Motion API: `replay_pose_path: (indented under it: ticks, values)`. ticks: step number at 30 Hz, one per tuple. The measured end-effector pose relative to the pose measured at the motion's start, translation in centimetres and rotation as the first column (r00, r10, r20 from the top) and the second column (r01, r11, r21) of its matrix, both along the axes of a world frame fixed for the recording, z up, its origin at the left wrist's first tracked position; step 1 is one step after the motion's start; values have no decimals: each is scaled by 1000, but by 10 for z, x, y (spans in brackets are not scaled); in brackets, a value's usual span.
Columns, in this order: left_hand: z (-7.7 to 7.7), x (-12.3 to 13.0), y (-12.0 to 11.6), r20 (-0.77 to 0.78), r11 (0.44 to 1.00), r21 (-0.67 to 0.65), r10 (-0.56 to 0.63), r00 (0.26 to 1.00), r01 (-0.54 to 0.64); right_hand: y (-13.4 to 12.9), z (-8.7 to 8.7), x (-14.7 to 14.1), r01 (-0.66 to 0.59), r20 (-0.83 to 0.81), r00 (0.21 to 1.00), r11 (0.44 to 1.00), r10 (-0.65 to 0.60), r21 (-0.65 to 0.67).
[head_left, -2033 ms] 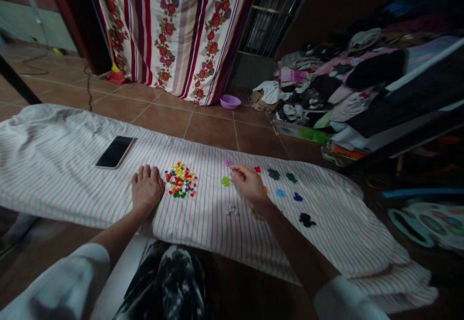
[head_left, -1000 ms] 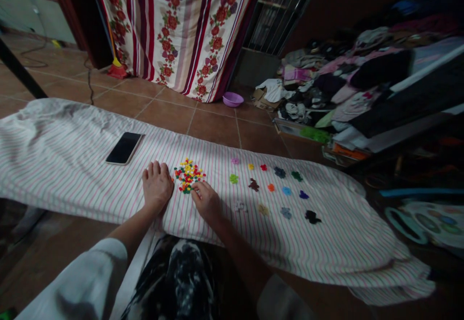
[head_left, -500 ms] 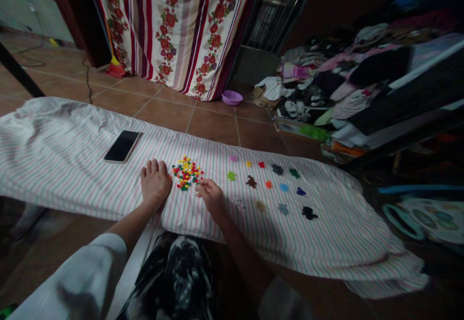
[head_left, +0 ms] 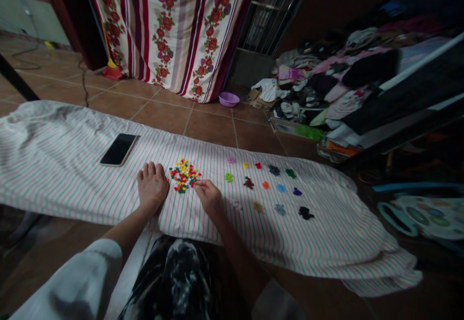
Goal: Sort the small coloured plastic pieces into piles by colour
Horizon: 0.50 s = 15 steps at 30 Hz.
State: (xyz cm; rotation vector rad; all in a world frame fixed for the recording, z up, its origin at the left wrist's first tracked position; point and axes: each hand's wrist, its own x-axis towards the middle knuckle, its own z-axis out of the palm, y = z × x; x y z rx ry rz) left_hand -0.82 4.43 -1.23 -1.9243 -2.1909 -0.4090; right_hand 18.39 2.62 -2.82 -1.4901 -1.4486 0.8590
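A mixed pile of small red, yellow, green and orange pieces (head_left: 184, 175) lies on the striped cloth. My left hand (head_left: 151, 184) rests flat just left of it, fingers stretched out and holding nothing. At the pile's right edge, my right hand (head_left: 209, 196) has thumb and forefinger pinched together. Whatever is between those fingertips is too small to make out; a red piece shows right by them. Farther right, little heaps sorted by colour sit in rows, among them a lime green heap (head_left: 228, 178), a brown heap (head_left: 248, 182), a light blue heap (head_left: 281, 188) and a black heap (head_left: 306, 212).
The striped cloth (head_left: 72, 184) covers a long, low surface. A phone (head_left: 119, 149) lies on it to the left. Beyond are a tiled floor, a purple basin (head_left: 229, 99), a broom (head_left: 112, 71) and a floral curtain (head_left: 181, 30). Clothes (head_left: 326, 78) are heaped at the right.
The view has shifted slightly. My right hand remains pinched at the right edge of the pile, and my left hand stays flat in its place.
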Motion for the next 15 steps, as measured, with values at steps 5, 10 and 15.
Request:
replay_pose_path:
  ticks: [5, 10, 15]
  values:
    - [2, 1, -1, -5, 1000, -9, -3, 1000, 3, -5, -4, 0, 21, -104, 994, 1000, -18, 20]
    - [6, 2, -2, -23, 999, -35, 0, 1000, -1, -9, -6, 2, 6, -130, 992, 1000, -3, 22]
    - [5, 2, -2, -43, 999, -35, -8, 999, 7, -9, -8, 1, -31, -105, 994, 999, 35, 42]
